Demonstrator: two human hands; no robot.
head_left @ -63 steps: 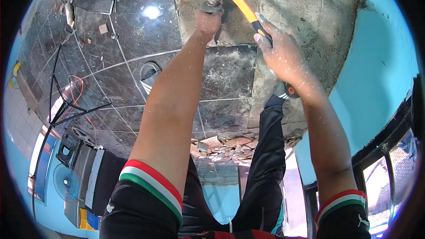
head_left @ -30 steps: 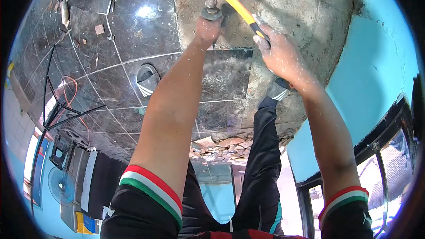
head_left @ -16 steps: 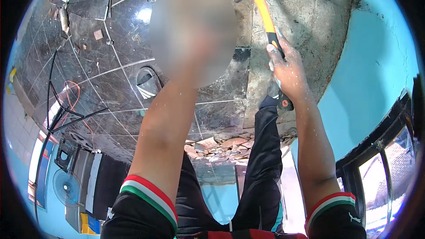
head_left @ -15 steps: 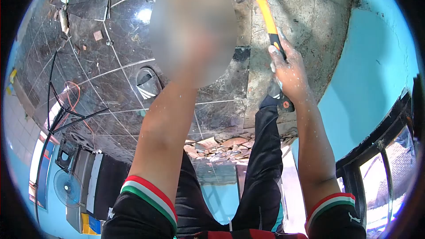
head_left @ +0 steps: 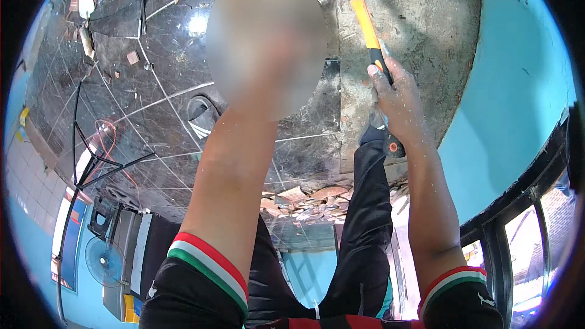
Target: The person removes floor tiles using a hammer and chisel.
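A claw hammer (head_left: 364, 21) with a yellow and black handle is gripped in my right hand (head_left: 399, 94). Its metal head points away from me, above the bare, rough floor strip, and the end of the handle shows below my wrist. Pale specks dot that hand and forearm. My left hand (head_left: 281, 52) reaches forward over the floor, but a grey blurred oval covers it, so its fingers and anything in them are hidden. Close by that oval, the edge of a dark floor tile (head_left: 331, 85) meets the bare strip.
Broken tile pieces (head_left: 304, 202) are heaped behind my feet. A trowel (head_left: 86, 3) and loose fragments lie at the far left. A black metal stand (head_left: 78, 146), an orange cord (head_left: 109, 134) and a fan (head_left: 102, 261) are on the left. The blue wall (head_left: 512, 79) bounds the right.
The view has shifted slightly, moving the stand and fan a little to the right in the picture. The hammer stays in my right hand, at almost the same spot.
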